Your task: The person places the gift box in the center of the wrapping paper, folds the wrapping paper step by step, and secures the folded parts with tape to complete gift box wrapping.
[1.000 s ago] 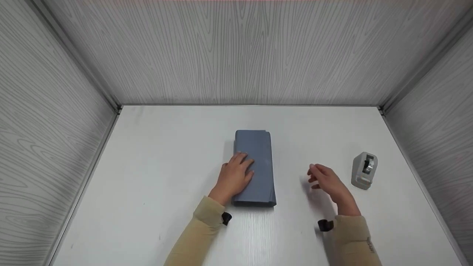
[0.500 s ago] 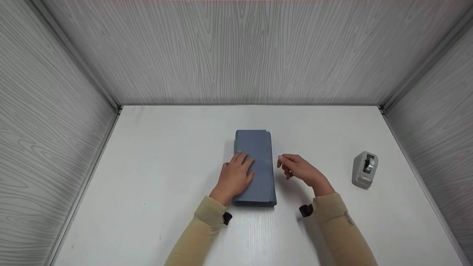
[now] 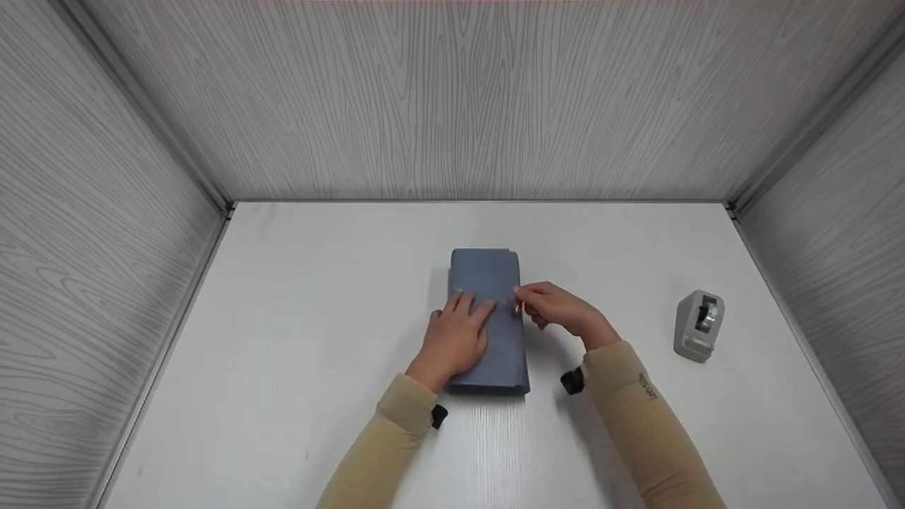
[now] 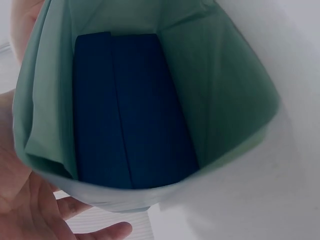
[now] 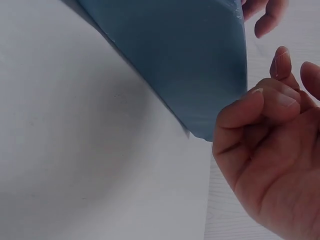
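Note:
A box wrapped in blue-grey paper [image 3: 498, 339] lies lengthwise on the white table. In the left wrist view the paper's near end gapes, and a dark blue box [image 4: 135, 110] shows inside the greenish paper sleeve [image 4: 225, 95]. My left hand [image 3: 456, 343] rests on top of the package, fingers spread. Over its right long edge, my right hand [image 3: 558, 307] pinches a small piece of clear tape [image 3: 518, 307] between bent fingers. Thin outlines of the tape [image 5: 282, 62] show by a fingertip in the right wrist view. Whether it touches the paper, I cannot tell.
A grey tape dispenser [image 3: 698, 326] with a roll of tape stands toward the table's right side. Grey wood-grain panels [image 3: 459, 99] wall in the back and both sides of the white table [image 3: 318, 283].
My right hand has moved left from beside the dispenser to the package's right edge, carrying the tape. My left hand stays on the package, its index finger shifted slightly right.

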The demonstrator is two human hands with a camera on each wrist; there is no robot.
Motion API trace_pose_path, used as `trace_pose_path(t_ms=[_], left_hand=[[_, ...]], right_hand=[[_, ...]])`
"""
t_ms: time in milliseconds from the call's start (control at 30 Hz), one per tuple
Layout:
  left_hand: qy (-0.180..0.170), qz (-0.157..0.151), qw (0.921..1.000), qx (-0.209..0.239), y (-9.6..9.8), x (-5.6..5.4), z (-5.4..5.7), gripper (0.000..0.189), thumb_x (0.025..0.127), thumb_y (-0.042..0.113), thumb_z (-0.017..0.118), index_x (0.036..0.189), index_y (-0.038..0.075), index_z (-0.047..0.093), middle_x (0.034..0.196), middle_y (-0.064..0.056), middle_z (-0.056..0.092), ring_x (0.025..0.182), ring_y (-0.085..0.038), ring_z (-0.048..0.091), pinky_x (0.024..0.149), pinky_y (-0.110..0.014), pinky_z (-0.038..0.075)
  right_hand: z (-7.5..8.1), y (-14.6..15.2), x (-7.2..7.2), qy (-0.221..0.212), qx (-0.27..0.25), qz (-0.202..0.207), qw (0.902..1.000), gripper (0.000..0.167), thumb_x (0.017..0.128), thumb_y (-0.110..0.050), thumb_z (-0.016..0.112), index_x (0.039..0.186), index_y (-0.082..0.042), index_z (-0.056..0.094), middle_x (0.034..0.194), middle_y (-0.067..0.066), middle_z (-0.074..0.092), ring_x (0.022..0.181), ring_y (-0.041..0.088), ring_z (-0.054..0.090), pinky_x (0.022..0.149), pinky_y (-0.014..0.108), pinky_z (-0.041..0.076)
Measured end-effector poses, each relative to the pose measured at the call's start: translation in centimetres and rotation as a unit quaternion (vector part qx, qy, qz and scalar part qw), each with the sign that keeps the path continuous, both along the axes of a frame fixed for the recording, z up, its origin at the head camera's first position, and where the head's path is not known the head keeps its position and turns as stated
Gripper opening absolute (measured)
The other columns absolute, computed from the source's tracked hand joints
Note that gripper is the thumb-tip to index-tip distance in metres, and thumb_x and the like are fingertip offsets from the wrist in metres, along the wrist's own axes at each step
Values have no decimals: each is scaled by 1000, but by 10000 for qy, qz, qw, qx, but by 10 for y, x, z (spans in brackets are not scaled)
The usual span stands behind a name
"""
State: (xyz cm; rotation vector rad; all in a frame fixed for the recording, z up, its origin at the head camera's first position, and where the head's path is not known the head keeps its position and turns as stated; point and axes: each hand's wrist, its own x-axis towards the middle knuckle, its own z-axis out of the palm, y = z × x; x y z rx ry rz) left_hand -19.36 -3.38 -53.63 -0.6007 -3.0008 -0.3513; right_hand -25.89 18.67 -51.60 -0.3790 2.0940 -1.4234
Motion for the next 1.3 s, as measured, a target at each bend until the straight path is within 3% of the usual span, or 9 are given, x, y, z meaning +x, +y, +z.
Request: trace_pose_path(t_ms=[467,800,1100,1300], left_hand=[[-126,-74,9989,-452,6,-2,-3,46,100,33,45,146,31,49,140,-17,42,136,-36,32,92,-53,43],[-60,-50,9982,-594,6,-2,-1,46,100,36,46,147,31,48,144,-18,41,136,-37,32,92,-54,44],[-126,-22,9980,-611,7,-2,-1,47,100,37,46,147,33,47,145,-17,41,137,-36,32,93,-55,42],[-165,-4,9980,-616,6,-2,0,47,101,37,44,148,34,45,145,-17,40,138,-36,31,93,-55,42]], right_hand=[[5,-6,-3,131,763,29,9970,41,105,-33,45,87,-2,64,60,-1,40,50,13,35,51,34,33],[10,-4,-4,191,1788,-76,9837,27,96,-29,59,89,-7,73,55,-6,37,47,10,31,46,26,30],[12,-10,-1,433,2456,-153,9683,37,95,-32,60,94,2,73,61,-4,41,57,13,38,53,30,37],[8,-10,0,639,2631,-155,9625,37,94,-32,61,88,3,73,59,-3,36,59,15,37,54,31,36]])
